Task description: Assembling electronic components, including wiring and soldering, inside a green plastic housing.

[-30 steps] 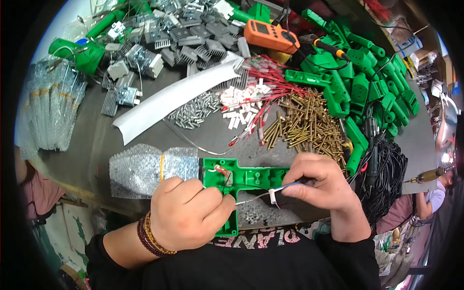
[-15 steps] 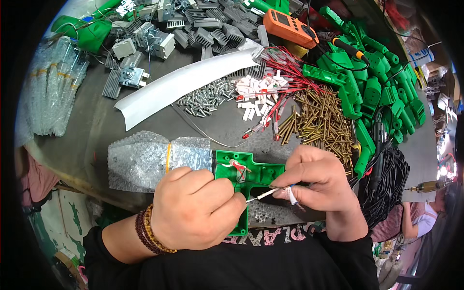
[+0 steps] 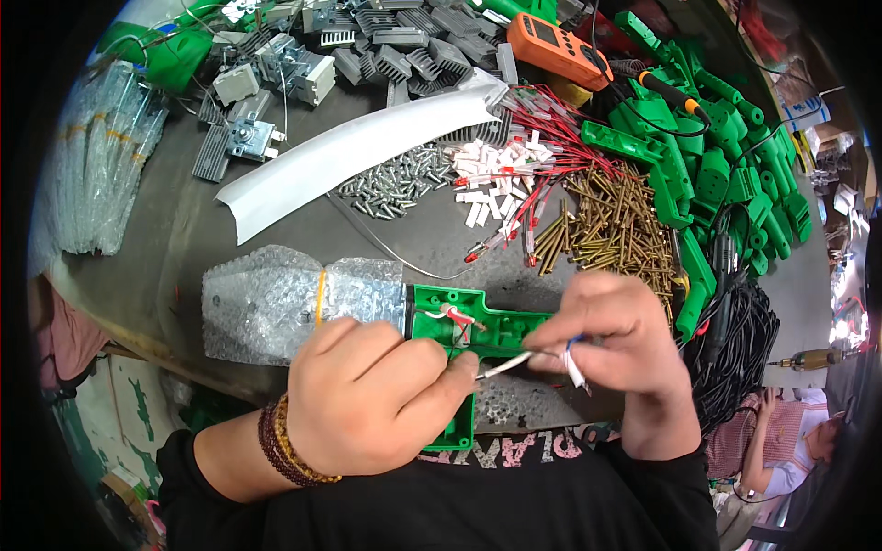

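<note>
My left hand point(image 3: 377, 395) is closed, thumb pressed against the curled fingers, at the end of a thin white wire point(image 3: 507, 365). My right hand point(image 3: 620, 335) pinches the other side of that wire between thumb and fingers, and a short white wire end point(image 3: 574, 369) and a bit of blue stick out below. Behind both hands lies an open green plastic housing point(image 3: 505, 323), with red and white leads point(image 3: 457, 317) inside it. A bubble-wrapped part point(image 3: 262, 308), bound with a yellow band, adjoins the housing's left end. My left hand hides part of the housing.
Beyond lie a bent white sheet point(image 3: 358, 151), silver screws point(image 3: 400, 184), white connectors on red wires point(image 3: 491, 179) and brass-coloured screws point(image 3: 616, 220). Green housings point(image 3: 726, 147), an orange meter point(image 3: 556, 50) and black cables point(image 3: 740, 354) crowd the right. Grey finned blocks point(image 3: 395, 60) fill the back. Another person point(image 3: 781, 441) sits far right.
My right hand has shifted slightly right and up, its fingers changing position on the wire. My left hand stays nearly in place, with its thumb a little further out.
</note>
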`<move>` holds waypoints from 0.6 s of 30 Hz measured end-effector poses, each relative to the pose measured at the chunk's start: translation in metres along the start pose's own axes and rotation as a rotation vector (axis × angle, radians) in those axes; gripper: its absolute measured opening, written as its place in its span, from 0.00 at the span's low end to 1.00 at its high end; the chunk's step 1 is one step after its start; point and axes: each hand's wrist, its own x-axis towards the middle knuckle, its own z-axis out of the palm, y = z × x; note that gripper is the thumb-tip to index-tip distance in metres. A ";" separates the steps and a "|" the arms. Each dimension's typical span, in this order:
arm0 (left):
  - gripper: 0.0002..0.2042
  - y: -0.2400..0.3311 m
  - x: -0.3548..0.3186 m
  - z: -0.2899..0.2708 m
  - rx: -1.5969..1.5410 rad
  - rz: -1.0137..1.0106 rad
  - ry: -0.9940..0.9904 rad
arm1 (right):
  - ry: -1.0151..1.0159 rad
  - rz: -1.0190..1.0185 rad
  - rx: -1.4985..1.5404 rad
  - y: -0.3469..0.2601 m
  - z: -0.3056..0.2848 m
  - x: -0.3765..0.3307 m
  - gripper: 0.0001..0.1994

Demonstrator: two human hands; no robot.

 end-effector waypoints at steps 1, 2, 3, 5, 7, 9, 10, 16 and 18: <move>0.15 0.001 0.000 -0.001 0.041 -0.003 0.006 | 0.050 -0.018 0.006 0.009 -0.004 0.002 0.09; 0.15 0.002 0.003 -0.004 0.042 0.000 0.000 | 0.121 -0.015 -0.058 0.017 -0.006 0.006 0.08; 0.14 0.002 0.008 -0.009 0.041 -0.053 -0.064 | 0.192 -0.011 -0.121 0.024 -0.007 0.010 0.08; 0.14 0.002 0.014 -0.012 0.031 -0.089 -0.137 | 0.241 0.037 -0.229 0.029 -0.004 0.010 0.10; 0.10 0.002 0.016 -0.012 0.031 -0.177 -0.228 | 0.233 -0.039 -0.434 0.033 0.002 0.008 0.14; 0.11 -0.001 0.014 -0.010 -0.002 -0.196 -0.230 | 0.468 -0.011 -0.393 0.018 0.002 -0.001 0.14; 0.12 -0.002 0.012 -0.009 -0.042 -0.217 -0.220 | 0.512 -0.055 -0.422 0.013 -0.002 -0.021 0.15; 0.22 0.000 0.021 -0.001 -0.053 -0.272 -0.174 | 0.180 -0.383 -0.360 -0.016 0.069 -0.026 0.15; 0.23 0.000 0.020 -0.007 -0.082 -0.292 -0.173 | 0.273 -0.431 -0.319 -0.009 0.083 -0.010 0.15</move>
